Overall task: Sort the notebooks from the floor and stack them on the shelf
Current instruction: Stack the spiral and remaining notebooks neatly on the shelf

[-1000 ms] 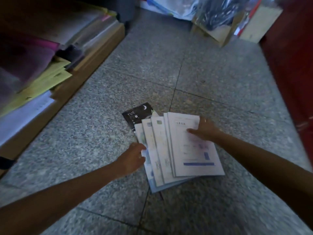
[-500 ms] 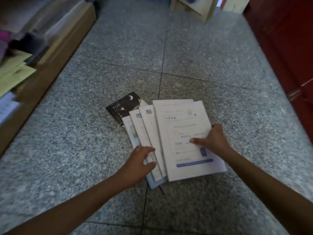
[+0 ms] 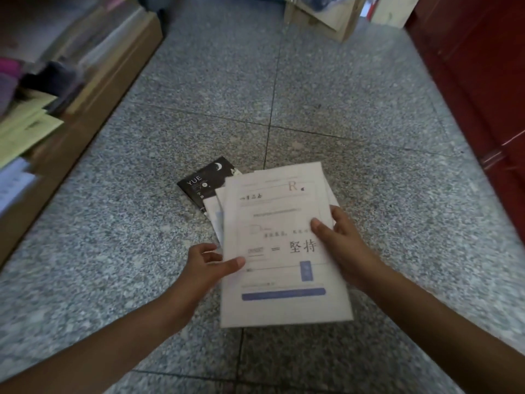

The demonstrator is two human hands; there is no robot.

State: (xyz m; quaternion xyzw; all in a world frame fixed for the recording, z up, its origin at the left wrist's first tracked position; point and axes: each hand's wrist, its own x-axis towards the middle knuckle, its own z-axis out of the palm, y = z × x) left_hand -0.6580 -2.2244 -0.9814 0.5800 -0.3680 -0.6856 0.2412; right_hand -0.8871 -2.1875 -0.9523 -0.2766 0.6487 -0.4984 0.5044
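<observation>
A stack of white notebooks [image 3: 281, 251] sits in front of the person, held from both sides over the grey speckled floor [image 3: 369, 123]. The left hand [image 3: 204, 268] grips the stack's left edge, thumb lying on the top cover and fingers [image 3: 206, 248] curled under it. The right hand [image 3: 343, 243] grips the right edge the same way, thumb pressed on the cover beside the large printed characters, fingers [image 3: 338, 213] wrapped round the side. The top cover carries a blue bar near its lower edge and a letter R near its top. Edges of other notebooks fan out from under it at the upper left.

1 black notebook [image 3: 204, 184] marked YUE lies flat on the floor, partly tucked beneath the stack's far left corner. A low wooden shelf [image 3: 85, 103] runs along the left, loaded with yellow-green papers [image 3: 25, 129] and other blurred piles. A cardboard box [image 3: 321, 15] stands at the far end, and a dark red cabinet [image 3: 483, 81] lines the right.
</observation>
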